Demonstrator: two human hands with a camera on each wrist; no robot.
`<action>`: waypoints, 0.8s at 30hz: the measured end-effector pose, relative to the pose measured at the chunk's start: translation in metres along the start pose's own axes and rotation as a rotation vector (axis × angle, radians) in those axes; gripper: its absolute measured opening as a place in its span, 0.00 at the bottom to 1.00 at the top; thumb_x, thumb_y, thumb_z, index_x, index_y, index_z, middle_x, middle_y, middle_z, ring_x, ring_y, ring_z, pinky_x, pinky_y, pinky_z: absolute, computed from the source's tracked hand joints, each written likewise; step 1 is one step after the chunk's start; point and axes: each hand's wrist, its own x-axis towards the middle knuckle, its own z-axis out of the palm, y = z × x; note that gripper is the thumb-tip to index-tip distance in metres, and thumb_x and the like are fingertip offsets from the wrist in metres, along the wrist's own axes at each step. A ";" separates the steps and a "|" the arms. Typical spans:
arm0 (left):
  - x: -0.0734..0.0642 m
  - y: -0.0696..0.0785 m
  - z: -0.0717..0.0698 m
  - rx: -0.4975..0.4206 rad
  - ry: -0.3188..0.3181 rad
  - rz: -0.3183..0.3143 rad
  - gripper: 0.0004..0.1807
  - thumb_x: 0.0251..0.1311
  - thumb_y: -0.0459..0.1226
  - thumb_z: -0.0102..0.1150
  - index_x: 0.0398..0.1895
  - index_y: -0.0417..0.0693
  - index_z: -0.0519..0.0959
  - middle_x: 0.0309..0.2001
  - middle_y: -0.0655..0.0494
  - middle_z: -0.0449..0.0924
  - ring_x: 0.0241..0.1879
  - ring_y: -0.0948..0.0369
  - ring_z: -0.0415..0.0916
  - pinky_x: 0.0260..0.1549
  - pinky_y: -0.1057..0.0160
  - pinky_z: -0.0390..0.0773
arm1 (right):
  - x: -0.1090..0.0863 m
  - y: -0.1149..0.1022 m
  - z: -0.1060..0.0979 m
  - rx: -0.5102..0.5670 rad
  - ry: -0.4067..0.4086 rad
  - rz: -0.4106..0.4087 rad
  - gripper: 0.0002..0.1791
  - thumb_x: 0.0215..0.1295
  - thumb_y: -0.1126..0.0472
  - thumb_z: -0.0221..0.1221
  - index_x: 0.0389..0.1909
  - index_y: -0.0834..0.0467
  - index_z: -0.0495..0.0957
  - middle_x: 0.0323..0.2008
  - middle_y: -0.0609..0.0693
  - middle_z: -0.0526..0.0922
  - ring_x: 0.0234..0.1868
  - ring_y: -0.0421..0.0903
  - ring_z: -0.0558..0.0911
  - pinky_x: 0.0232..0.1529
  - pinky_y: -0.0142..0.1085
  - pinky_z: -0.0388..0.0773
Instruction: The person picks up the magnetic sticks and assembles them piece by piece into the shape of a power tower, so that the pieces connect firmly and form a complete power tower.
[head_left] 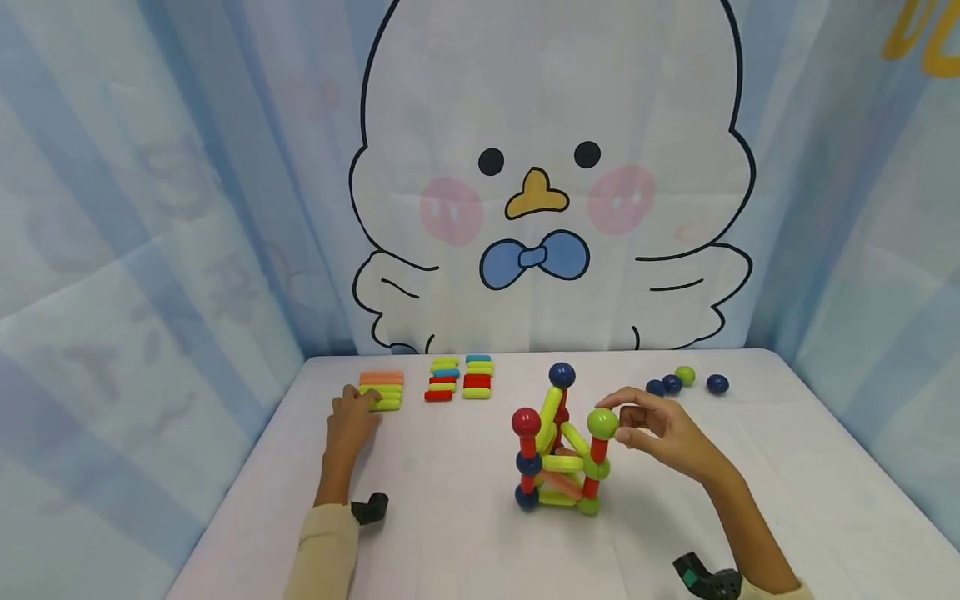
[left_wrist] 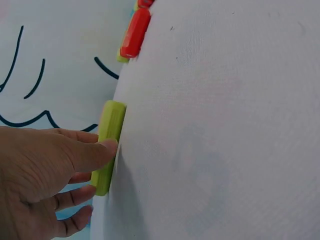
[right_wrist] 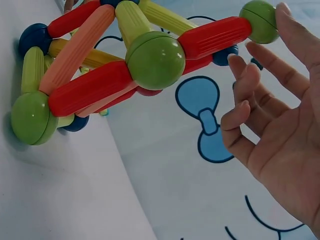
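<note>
A frame of coloured rods and balls (head_left: 558, 450) stands in the middle of the white table (head_left: 450, 517). My right hand (head_left: 626, 421) is beside its top right corner, with a fingertip touching the green ball (head_left: 602, 422) there. In the right wrist view that green ball (right_wrist: 260, 20) caps a red rod (right_wrist: 215, 36), and the right hand (right_wrist: 260, 75) has relaxed, spread fingers. My left hand (head_left: 360, 400) reaches a stack of orange and yellow-green rods (head_left: 382, 388) at the back left. Its thumb (left_wrist: 95, 150) and fingers pinch a yellow-green rod (left_wrist: 111, 122).
More short rods (head_left: 457, 379) lie in rows at the back centre; a red rod (left_wrist: 135, 32) shows in the left wrist view. Three dark blue balls (head_left: 672, 383) and a green ball (head_left: 685, 375) sit at the back right. A cartoon-duck curtain (head_left: 547, 183) closes off the table's rear.
</note>
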 end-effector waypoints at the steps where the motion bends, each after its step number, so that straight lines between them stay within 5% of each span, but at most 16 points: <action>1: 0.000 0.001 -0.001 0.025 0.012 0.005 0.17 0.62 0.35 0.63 0.53 0.43 0.78 0.53 0.37 0.67 0.52 0.40 0.66 0.47 0.38 0.73 | 0.000 0.000 0.000 -0.007 -0.015 -0.006 0.15 0.64 0.70 0.59 0.51 0.61 0.76 0.34 0.50 0.78 0.29 0.44 0.78 0.34 0.31 0.80; 7: -0.004 0.005 -0.006 0.139 -0.019 0.001 0.13 0.58 0.36 0.67 0.44 0.42 0.80 0.45 0.41 0.74 0.46 0.45 0.72 0.43 0.45 0.78 | -0.001 0.002 0.004 -0.060 -0.099 0.012 0.14 0.60 0.67 0.64 0.47 0.55 0.77 0.31 0.45 0.79 0.29 0.42 0.76 0.34 0.32 0.78; 12: -0.012 0.009 -0.008 0.102 -0.091 0.024 0.11 0.59 0.37 0.67 0.42 0.42 0.79 0.40 0.47 0.80 0.39 0.53 0.75 0.38 0.52 0.78 | -0.001 0.002 0.010 -0.149 -0.137 0.050 0.14 0.60 0.62 0.66 0.46 0.55 0.78 0.31 0.42 0.79 0.29 0.39 0.76 0.32 0.31 0.77; 17: -0.028 0.025 -0.008 -0.281 -0.159 0.147 0.12 0.63 0.37 0.62 0.45 0.41 0.77 0.40 0.50 0.81 0.38 0.57 0.76 0.40 0.58 0.79 | -0.001 0.003 0.015 -0.186 -0.180 0.076 0.15 0.61 0.58 0.66 0.47 0.57 0.78 0.35 0.43 0.82 0.32 0.38 0.76 0.33 0.31 0.78; 21: -0.044 0.054 -0.015 -0.689 -0.241 0.263 0.16 0.64 0.42 0.61 0.50 0.43 0.74 0.44 0.49 0.81 0.41 0.58 0.77 0.44 0.61 0.80 | -0.002 0.002 0.015 -0.197 -0.173 0.076 0.16 0.61 0.58 0.66 0.48 0.57 0.77 0.34 0.43 0.82 0.32 0.38 0.77 0.33 0.31 0.79; 24: -0.059 0.079 -0.025 -0.960 -0.233 0.312 0.19 0.64 0.43 0.62 0.52 0.44 0.72 0.45 0.52 0.81 0.41 0.59 0.78 0.41 0.66 0.80 | -0.002 0.001 0.015 -0.203 -0.173 0.074 0.16 0.61 0.58 0.66 0.48 0.58 0.77 0.34 0.43 0.82 0.32 0.38 0.77 0.33 0.31 0.79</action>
